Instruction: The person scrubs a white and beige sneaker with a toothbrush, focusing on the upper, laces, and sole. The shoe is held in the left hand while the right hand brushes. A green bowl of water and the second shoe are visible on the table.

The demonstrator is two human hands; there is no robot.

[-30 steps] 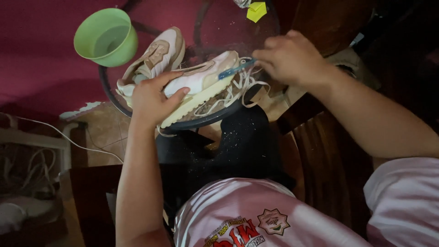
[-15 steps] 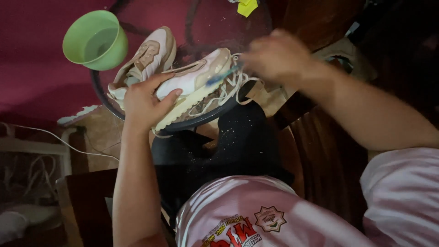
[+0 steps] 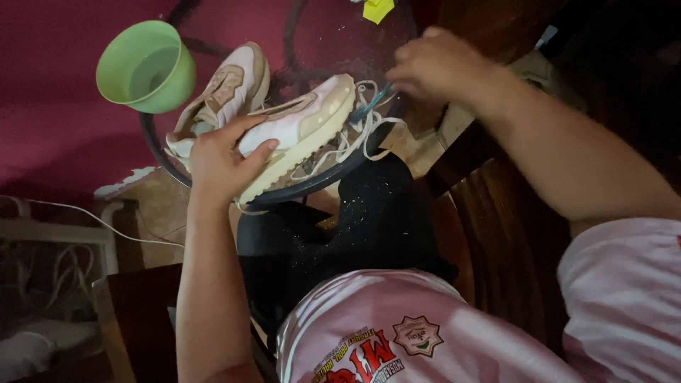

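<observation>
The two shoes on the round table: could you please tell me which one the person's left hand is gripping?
The left hand grips the nearer shoe, tipped on its side with its pale sole showing and loose laces trailing. The other shoe lies untouched beyond it, beside the green cup.

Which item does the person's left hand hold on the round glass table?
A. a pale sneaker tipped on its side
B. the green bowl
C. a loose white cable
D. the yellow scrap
A: the left hand wraps the pale sneaker, sole edge facing outward.
</observation>
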